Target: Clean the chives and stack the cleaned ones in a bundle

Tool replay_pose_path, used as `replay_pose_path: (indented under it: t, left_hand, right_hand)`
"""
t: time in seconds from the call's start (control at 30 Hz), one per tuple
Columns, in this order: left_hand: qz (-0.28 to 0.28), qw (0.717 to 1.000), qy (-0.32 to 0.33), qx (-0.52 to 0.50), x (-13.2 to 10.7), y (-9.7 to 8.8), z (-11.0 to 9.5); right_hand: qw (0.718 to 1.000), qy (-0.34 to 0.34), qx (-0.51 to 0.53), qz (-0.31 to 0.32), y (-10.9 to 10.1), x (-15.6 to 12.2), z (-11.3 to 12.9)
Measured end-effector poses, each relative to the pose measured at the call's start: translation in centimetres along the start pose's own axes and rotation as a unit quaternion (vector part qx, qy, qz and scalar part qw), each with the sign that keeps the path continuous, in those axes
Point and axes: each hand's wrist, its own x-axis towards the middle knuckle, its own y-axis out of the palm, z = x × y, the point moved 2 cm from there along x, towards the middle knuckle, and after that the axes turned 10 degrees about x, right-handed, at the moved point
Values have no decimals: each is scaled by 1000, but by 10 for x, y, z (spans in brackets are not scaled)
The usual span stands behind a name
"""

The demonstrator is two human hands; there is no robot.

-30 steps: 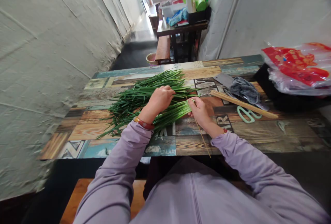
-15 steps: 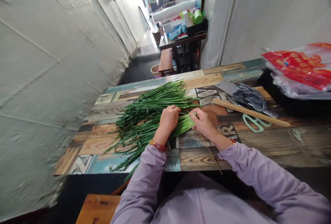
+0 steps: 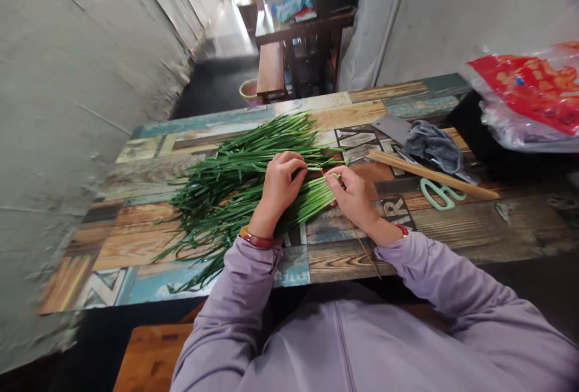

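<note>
Right hand (image 3: 353,194): fingers clamped on green stalks (image 3: 315,199), ends best held level. Left hand (image 3: 281,184), at right's nine o'clock: finger closure unclear.

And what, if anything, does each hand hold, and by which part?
The right hand holds a bundle of thin green stalks by its pale ends; for the left hand, I cannot tell.

Letter R (image 3: 392,207) on tabletop (image 3: 456,229)
</note>
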Motion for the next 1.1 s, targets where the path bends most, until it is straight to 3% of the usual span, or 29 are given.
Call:
replay_pose_path:
  t: [0.27, 0.5, 1.1]
  left_hand:
    - [-18, 995, -47, -89, -4, 0, -13]
    - [21, 990, -62, -129, -6, 0, -26]
    - [22, 957, -144, -250, -6, 13, -18]
  right_hand:
    - [1000, 0, -14, -12, 3, -5, 17]
    - [1000, 14, -18, 9, 1, -1, 16]
    - [999, 12, -20, 26, 0, 0, 11]
